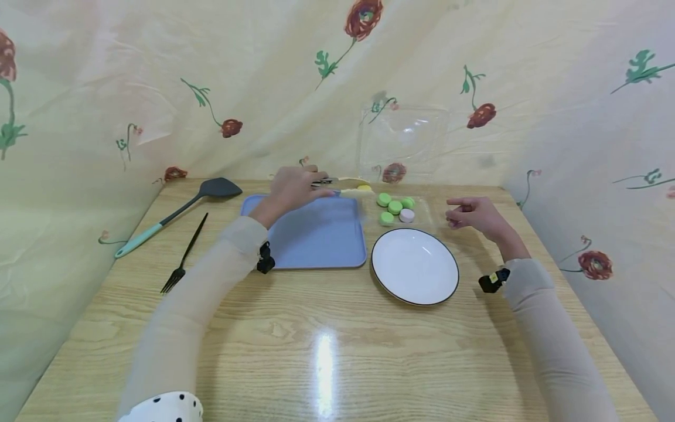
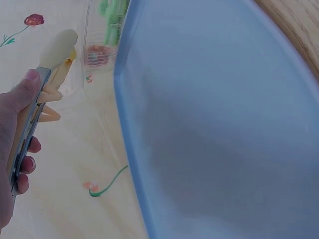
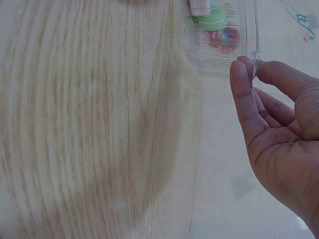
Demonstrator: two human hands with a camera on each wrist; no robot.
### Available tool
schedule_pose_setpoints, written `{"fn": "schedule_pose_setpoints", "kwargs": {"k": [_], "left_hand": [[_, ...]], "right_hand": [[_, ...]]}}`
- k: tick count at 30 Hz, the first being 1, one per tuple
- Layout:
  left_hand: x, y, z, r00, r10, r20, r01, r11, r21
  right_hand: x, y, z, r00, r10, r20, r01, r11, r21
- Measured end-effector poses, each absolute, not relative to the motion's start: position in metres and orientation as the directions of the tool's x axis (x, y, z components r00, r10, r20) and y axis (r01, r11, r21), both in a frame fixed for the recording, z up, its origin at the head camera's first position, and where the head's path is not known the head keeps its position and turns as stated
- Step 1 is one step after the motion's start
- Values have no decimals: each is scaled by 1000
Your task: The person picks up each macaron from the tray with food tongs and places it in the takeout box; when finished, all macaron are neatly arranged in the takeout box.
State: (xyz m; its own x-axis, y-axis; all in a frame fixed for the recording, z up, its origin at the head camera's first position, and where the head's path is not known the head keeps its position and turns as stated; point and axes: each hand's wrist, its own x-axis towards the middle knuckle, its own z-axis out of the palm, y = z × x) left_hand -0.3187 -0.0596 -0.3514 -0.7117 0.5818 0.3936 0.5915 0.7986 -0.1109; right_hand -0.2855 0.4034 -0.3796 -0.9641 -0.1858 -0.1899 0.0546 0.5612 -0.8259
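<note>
My left hand grips a pair of tongs with cream-coloured tips. A yellow macaron shows between those tips, above the left edge of a clear plastic box. Inside the box sit several green macarons and one pale pink macaron. At the box's right side is my right hand. In the right wrist view its thumb and forefinger pinch the clear rim. The box's transparent lid stands raised at the back.
Under my left arm lies a blue tray, with a white dark-rimmed plate to its right. A spatula and a black fork lie on the table's left side. Flowered cloth hangs behind the table.
</note>
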Motion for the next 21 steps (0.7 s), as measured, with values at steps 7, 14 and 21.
{"fn": "schedule_pose_setpoints", "kwargs": {"k": [7,14,21], "left_hand": [[-323,-46,-356,-677,607,417,627,772,-106],[-327,-36,-360,-699,610,373,628,773,-88],[-331,-28,-362,-717,611,335,622,778,-88]], "right_hand": [[-285,404,-379,-964,-195,-182,44,556,-830],[-285,404,-380,-964,-195,-182,44,556,-830],[-284,404,-380,-964,-197,-177,37,562,-826]]}}
